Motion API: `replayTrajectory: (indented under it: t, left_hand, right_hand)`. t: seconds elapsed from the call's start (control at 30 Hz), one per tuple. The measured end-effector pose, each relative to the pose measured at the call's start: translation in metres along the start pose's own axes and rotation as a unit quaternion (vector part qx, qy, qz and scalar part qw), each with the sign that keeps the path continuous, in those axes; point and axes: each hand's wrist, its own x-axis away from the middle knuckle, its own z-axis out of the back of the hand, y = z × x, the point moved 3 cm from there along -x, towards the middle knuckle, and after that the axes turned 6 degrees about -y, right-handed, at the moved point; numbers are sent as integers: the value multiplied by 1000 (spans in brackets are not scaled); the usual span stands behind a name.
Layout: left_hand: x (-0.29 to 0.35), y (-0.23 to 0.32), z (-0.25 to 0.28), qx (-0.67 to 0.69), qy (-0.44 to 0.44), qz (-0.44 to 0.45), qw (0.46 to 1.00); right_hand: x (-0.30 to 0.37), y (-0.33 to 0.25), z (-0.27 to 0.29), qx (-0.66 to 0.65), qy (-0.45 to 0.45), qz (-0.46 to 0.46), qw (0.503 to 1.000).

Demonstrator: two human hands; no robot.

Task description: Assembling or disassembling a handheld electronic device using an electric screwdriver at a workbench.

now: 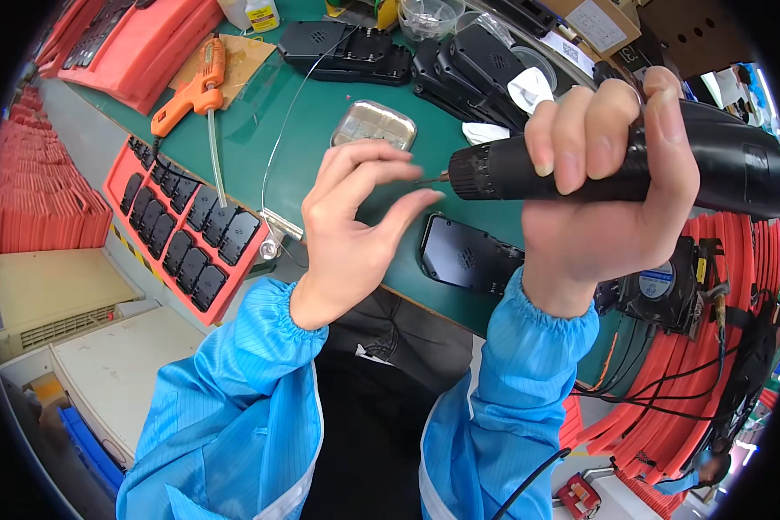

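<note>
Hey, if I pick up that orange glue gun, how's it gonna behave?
The orange glue gun probably feels stiff and fairly light, given its plastic-looking body. The long translucent glue stick jutting from it may flex or wobble, and the dark cord at its handle might tug.

Small print marks a white-and-yellow bottle at the far edge of the table. Toward its far right corner, a cardboard box bears a printed white label; a round blue label also shows lettering
</note>
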Motion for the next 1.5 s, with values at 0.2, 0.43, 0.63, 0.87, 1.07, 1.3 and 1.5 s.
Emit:
replayTrajectory:
  t: [0.2,0.43,0.63,0.87,1.07,1.3,1.5]
  left_hand:
    - [5,-6,1,-2,-8,-18,1000]
    - [3,8,0,-23,-89,-63,994]
    - [1,6,-4,-21,-102,-83,991]
    - [2,7,0,5,-123,-69,990]
    - [2,6,0,9,-123,-77,989]
    - [3,4,0,16,-121,-69,990]
    - [3,4,-2,14,-127,-72,989]
  right_hand:
    - [7,-13,-2,30,44,4,999]
    - [27,-40,2,81,17,1,997]
    - [29,-40,7,71,-39,-8,997]
    - [31,-47,-1,101,-70,-65,990]
    - [31,-44,-1,107,-89,-74,988]
    - [30,-34,2,79,-113,-70,988]
    - [30,-30,4,58,-134,-68,987]
